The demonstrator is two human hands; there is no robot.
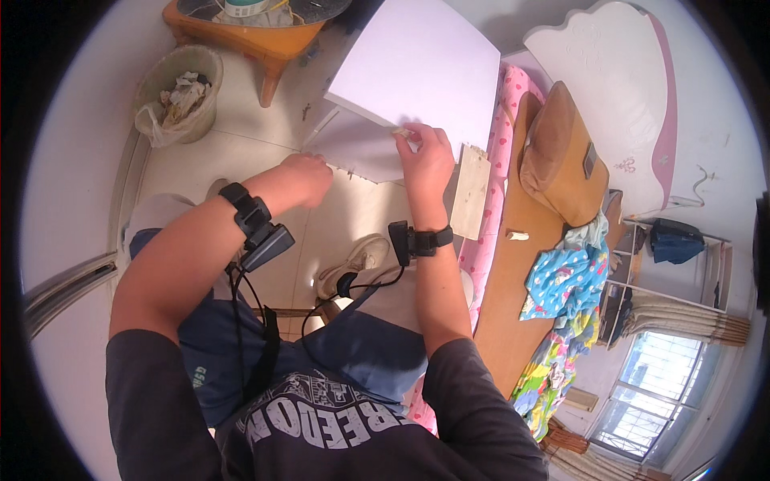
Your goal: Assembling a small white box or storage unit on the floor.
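A white cabinet (425, 56) stands in front of me, and its near side looks open or recessed below the top. My right hand (427, 160) pinches a small beige piece (402, 132) between thumb and fingers, close to the cabinet's front edge. My left hand (309, 179) is closed, its fingers curled beside the cabinet's lower left corner; what it holds, if anything, is hidden. A pale wooden board (471, 192) with marks on it leans beside my right wrist. Both wrists wear black straps with small devices and cables.
Left are a lined waste bin (178, 96) of crumpled paper and a wooden low table (273, 48). On the right is a bed with a brown mat (513, 297), a brown cushion (565, 152), blue patterned cloth (565, 276) and a small white object (517, 236).
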